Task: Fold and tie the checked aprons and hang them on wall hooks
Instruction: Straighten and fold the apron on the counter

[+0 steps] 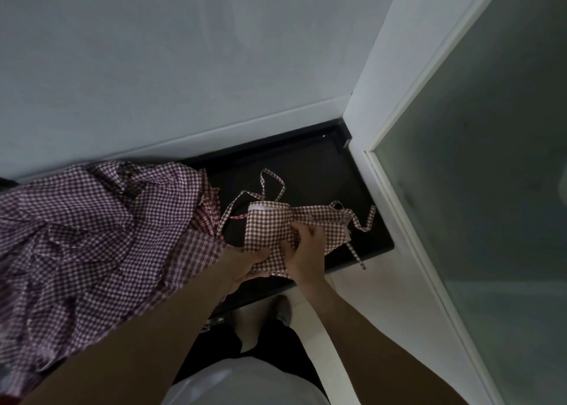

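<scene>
A folded red-and-white checked apron [270,223] lies on a black table [322,171], its thin ties [273,183] looping out behind it and to the right. My left hand [248,263] grips the apron's near edge. My right hand [306,251] pinches the cloth at the middle of the bundle, fingers curled into the folds. A heap of several more checked aprons [92,236] lies crumpled to the left, partly under my left forearm.
A pale wall [184,67] rises right behind the table. A white door frame [383,128] with a frosted glass panel [491,190] stands at the right. My shoes [280,309] stand on the light floor below the table's edge.
</scene>
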A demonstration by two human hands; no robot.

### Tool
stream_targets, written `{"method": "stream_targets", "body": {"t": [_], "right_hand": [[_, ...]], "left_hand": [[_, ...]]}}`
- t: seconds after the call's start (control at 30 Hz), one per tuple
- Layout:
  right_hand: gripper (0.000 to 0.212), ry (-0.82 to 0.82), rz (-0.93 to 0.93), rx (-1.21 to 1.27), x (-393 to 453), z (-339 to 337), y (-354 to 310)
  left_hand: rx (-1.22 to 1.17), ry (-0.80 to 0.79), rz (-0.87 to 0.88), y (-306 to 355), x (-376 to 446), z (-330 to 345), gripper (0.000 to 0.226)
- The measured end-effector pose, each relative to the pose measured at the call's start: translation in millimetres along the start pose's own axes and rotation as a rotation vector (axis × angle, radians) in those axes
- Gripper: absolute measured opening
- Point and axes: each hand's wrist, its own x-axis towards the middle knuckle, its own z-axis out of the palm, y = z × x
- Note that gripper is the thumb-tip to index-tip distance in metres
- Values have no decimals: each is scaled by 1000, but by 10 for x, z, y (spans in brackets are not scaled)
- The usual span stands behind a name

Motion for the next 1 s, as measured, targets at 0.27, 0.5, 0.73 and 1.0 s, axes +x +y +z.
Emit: {"method": "stream_targets", "body": {"t": [0.27, 0.5, 0.73, 1.0], "right_hand": [[105, -243, 289, 326, 65, -100, -341], [78, -242, 404, 367, 199, -333, -132], [68, -265, 224, 43, 258, -646, 173], [49, 135, 246, -129, 101, -605, 459]], "left_hand": [[956, 167, 371, 102, -105, 182, 47], [1105, -198, 509, 146, -116, 300, 59], [855, -59, 359, 94, 66, 425, 47], [452, -94, 151, -127, 241, 687, 55]]}}
